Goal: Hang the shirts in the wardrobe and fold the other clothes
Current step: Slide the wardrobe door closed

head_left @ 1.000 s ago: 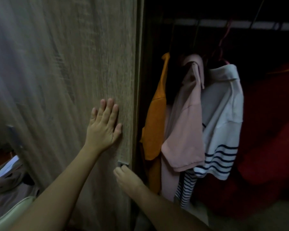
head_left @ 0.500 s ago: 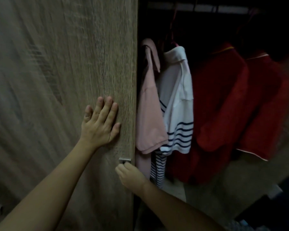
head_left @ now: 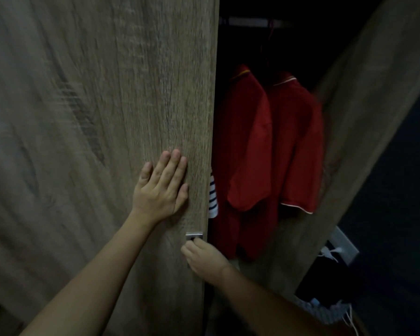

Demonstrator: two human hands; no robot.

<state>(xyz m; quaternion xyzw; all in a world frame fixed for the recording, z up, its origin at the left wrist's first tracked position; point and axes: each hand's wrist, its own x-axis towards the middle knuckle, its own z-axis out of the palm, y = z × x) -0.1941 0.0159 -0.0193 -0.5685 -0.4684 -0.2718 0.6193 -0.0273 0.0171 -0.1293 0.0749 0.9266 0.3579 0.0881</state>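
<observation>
Head view: sliding door [head_left: 107, 117] sits further right than 1 s ago and hides most hung clothes. Only a sliver of striped shirt [head_left: 212, 197] and 2 red shirts [head_left: 247, 141] show under the rail [head_left: 247, 21]. Our left hand [head_left: 161, 187] presses flat, fingers straight. Our right hand [head_left: 201, 259] grips the handle [head_left: 194, 235]. We judge hanging done, folding next.
</observation>
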